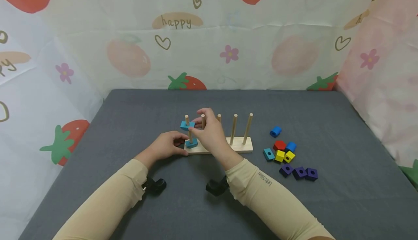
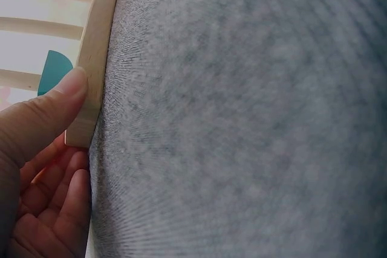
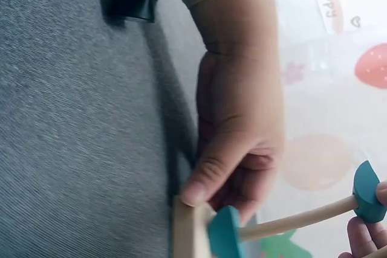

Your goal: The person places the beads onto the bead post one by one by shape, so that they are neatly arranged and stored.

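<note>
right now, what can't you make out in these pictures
Head view: lower ends of the second peg and third peg from left, behind the right hand.
Head view: whether the red block has a hole; too small.
Left wrist view: tips of pegs, cut off by left edge.
Right wrist view: most of the right hand, cut off by right edge.

Grey table (image 1: 186,211): cloth-topped, carrying everything below.
Peg board (image 1: 200,152): light wood, five upright pegs.
Teal block (image 1: 267,156): loose, right of the peg board.
Blue blocks (image 1: 275,131): two, right of the board, one set farther back.
Red block (image 1: 279,145): right of the board, beside a blue one.
Yellow blocks (image 1: 279,156): two, right of the board.
Purple blocks (image 1: 299,175): three, right of the board, nearer the viewer.
</note>
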Demonstrator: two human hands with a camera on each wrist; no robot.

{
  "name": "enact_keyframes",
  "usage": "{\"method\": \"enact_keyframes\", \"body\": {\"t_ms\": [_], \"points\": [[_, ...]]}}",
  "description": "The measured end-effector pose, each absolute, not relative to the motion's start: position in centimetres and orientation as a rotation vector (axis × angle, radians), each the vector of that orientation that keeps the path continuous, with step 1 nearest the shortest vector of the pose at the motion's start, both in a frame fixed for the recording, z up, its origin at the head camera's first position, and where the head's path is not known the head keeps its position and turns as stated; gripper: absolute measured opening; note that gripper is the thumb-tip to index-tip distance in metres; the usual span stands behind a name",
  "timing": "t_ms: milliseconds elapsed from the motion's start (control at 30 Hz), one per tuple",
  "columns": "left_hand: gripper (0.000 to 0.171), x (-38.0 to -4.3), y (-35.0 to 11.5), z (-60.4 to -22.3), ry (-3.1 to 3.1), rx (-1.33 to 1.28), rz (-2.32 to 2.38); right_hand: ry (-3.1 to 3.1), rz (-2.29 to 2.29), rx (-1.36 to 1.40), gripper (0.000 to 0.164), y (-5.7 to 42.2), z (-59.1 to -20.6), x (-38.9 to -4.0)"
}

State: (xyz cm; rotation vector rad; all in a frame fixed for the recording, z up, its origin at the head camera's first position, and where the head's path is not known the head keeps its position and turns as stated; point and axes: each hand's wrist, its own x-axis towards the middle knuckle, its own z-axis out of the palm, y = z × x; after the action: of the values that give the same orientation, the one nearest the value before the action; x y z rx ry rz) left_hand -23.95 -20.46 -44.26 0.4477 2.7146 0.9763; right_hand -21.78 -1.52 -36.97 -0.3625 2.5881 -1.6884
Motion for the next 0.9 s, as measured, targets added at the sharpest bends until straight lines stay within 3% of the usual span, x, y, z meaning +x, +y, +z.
{"method": "enact_keyframes", "body": {"t_ms": [267, 600, 900], "points": [[0.053, -23.9, -20.5, -44.3, 2.710, 0.442, 0.981, 2.561, -1.626, -0.203, 0.024, -1.9, -38.7, -22.0], [0.042, -23.9, -20.4, -44.1, 2.733, 0.473, 0.976, 2.536, -1.648, -0.145, 0.017, -1.9, -40.8, -21.8], [0.049, -23.8, -20.5, -44.2, 2.706, 0.474, 1.021, 2.537, -1.648, -0.130, 0.015, -1.9, -41.8, -21.7]]}}
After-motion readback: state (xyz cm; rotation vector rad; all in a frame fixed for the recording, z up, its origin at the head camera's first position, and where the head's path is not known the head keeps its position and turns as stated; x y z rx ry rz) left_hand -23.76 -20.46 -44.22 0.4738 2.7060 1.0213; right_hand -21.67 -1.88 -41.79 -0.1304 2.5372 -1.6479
